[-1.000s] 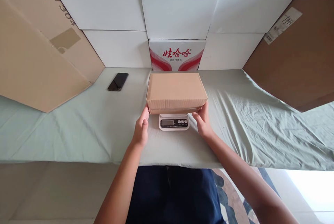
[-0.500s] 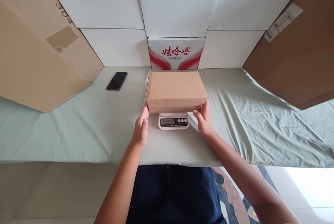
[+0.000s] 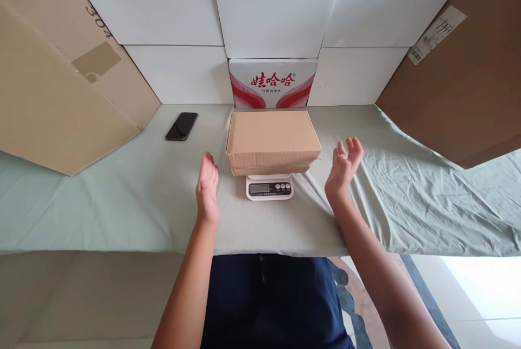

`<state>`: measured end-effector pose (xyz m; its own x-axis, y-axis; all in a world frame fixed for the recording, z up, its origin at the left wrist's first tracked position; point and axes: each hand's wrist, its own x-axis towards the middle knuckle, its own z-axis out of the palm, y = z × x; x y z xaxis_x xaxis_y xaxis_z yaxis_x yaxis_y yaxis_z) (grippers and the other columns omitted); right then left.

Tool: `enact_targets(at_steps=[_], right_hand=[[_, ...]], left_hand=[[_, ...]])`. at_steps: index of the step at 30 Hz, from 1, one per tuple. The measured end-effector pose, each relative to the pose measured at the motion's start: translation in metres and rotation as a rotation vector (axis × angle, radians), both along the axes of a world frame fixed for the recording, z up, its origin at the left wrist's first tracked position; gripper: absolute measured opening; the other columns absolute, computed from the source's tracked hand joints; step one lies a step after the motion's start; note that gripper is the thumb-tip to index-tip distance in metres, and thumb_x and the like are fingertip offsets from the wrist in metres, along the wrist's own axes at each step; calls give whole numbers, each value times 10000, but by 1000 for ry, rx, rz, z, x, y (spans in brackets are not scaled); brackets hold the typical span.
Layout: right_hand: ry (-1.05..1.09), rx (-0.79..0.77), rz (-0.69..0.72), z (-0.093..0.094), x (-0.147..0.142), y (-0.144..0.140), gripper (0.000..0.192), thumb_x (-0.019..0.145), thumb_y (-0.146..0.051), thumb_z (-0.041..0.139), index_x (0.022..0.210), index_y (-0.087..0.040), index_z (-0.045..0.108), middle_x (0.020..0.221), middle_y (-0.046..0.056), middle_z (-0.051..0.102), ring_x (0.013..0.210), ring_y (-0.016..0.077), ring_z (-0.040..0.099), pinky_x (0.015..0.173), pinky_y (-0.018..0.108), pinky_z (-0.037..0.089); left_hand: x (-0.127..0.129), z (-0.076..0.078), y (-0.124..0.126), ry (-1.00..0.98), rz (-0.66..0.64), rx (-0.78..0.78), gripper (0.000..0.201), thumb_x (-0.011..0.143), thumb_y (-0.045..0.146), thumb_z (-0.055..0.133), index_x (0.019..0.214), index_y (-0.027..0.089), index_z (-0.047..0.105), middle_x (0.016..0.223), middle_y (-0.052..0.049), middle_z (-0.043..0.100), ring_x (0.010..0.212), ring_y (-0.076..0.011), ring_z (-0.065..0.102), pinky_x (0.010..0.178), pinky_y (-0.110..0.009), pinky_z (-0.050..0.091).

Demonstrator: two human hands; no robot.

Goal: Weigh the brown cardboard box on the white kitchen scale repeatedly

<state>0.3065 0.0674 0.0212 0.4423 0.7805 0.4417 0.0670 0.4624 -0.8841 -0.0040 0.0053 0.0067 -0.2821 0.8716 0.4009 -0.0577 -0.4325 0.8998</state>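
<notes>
A closed brown cardboard box (image 3: 273, 134) rests on a small white kitchen scale (image 3: 269, 188). The box hides the scale's platform; only the front panel with its grey display and round buttons shows, and I cannot make out any digits. To the left of the box, my left hand (image 3: 208, 187) is held upright with the fingers stretched out, touching nothing. On the other side my right hand (image 3: 344, 169) is raised and apart from the box, its fingers spread and slightly bent, holding nothing.
A black phone (image 3: 182, 126) lies on the green tablecloth (image 3: 134, 197) at the left. Large cardboard panels stand at the left (image 3: 73, 99) and right (image 3: 456, 94). A white and red carton (image 3: 272, 83) stands behind the box against the white wall.
Both hands have let go of the cardboard box and moved apart, the left one leftward and the right one rightward and up. The box stays on the scale.
</notes>
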Motion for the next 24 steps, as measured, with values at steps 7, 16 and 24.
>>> enact_targets(at_steps=[7, 16, 24], right_hand=[[213, -147, -53, -12, 28, 24, 518, 871, -516, 439, 1348, -332, 361, 1503, 98, 362, 1456, 287, 450, 1214, 616, 316], [128, -150, 57, -25, 22, 28, 493, 862, -536, 459, 1308, -329, 415, 1439, 90, 436, 1405, 269, 491, 1180, 603, 359], [74, -182, 163, -10, -5, 10, 465, 879, -496, 477, 1296, -292, 456, 1387, 94, 522, 1325, 268, 542, 1184, 594, 356]], left_hand=[[-1, 2, 3, -33, 28, -30, 742, 916, 763, 300, 1520, 352, 431, 1683, -31, 289, 1566, -238, 224, 1263, -431, 235], [1, -1, 3, -10, 7, -48, 753, 918, 760, 295, 1537, 345, 400, 1687, -43, 272, 1563, -240, 229, 1260, -435, 242], [2, -2, 3, 21, -78, -39, 796, 890, 776, 366, 1545, 323, 394, 1686, -54, 269, 1561, -271, 232, 1265, -445, 234]])
